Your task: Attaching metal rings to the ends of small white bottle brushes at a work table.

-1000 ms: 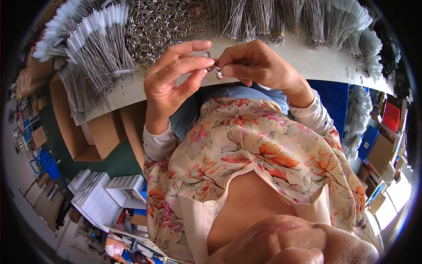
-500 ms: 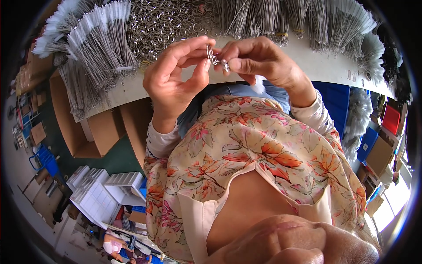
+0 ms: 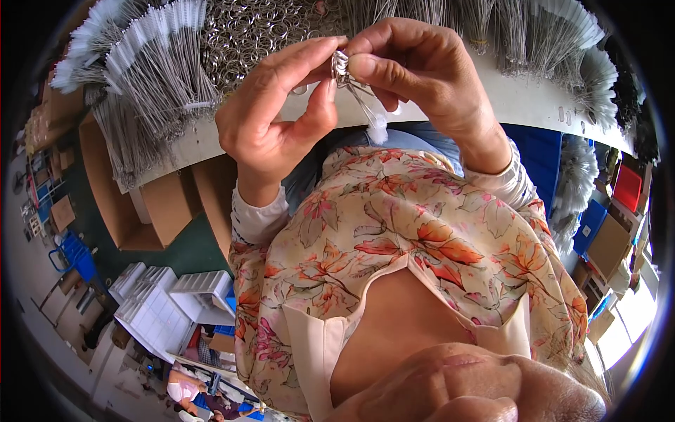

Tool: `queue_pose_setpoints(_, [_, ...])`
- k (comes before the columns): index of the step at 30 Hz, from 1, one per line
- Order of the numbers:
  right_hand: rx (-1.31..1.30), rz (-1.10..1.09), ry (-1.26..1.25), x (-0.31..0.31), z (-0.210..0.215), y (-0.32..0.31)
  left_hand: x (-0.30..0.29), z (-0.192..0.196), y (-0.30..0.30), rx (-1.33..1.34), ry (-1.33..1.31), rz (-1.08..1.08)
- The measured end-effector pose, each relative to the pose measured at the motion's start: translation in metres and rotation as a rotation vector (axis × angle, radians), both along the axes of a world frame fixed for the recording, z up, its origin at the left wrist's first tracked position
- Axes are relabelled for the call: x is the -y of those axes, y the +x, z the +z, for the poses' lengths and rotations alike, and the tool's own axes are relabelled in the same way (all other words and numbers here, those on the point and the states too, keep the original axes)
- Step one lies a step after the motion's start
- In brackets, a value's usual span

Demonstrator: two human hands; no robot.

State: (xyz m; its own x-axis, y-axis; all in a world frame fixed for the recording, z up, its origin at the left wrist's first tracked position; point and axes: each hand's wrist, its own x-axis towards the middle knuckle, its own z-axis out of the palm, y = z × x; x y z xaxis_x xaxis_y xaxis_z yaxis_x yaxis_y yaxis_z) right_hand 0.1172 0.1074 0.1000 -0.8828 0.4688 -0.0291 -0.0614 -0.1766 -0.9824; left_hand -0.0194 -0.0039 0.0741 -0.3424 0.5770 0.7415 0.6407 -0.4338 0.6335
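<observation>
Above the table's near edge, my left hand (image 3: 271, 105) pinches a metal split ring (image 3: 335, 69) between thumb and fingertips. My right hand (image 3: 425, 74) meets it from the right, its thumb and index finger closed on the looped wire ends of several thin brushes (image 3: 365, 105). Those loops sit at the ring; whether they are threaded on it I cannot tell. The wire stems hang down toward my lap and end in a white bristle tuft (image 3: 378, 131). My right fingers partly cover the loops.
A heap of loose metal rings (image 3: 256, 46) lies on the table (image 3: 517, 95) beyond my left hand. Bundled wire brushes stand to the left (image 3: 158, 63) and right (image 3: 545, 49). Below the table's left side is an open cardboard box (image 3: 133, 207); a blue panel (image 3: 532, 158) stands at the right.
Both hands have risen slightly away from my body. The right hand has turned and come against the ring, and the brush stems with their white tuft now hang in view below.
</observation>
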Motion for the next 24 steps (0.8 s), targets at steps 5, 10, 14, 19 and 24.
queue_pose_setpoints(5, [0.047,0.032,0.128,0.000,0.000,-0.001,0.000,0.015,-0.013,-0.071,-0.104,-0.081])
queue_pose_setpoints(10, [-0.008,-0.061,0.218,0.003,-0.010,0.000,-0.003,0.021,-0.019,0.112,-0.235,-0.139])
queue_pose_setpoints(14, [0.052,0.000,0.135,-0.002,-0.009,-0.001,-0.001,0.020,-0.028,-0.161,-0.350,-0.108])
queue_pose_setpoints(19, [0.029,0.032,0.106,-0.002,-0.015,-0.004,0.005,0.004,-0.026,0.619,-0.512,-0.291])
queue_pose_setpoints(24, [0.038,0.040,0.125,-0.002,-0.018,-0.004,0.012,0.025,-0.020,0.178,-0.628,-0.204])
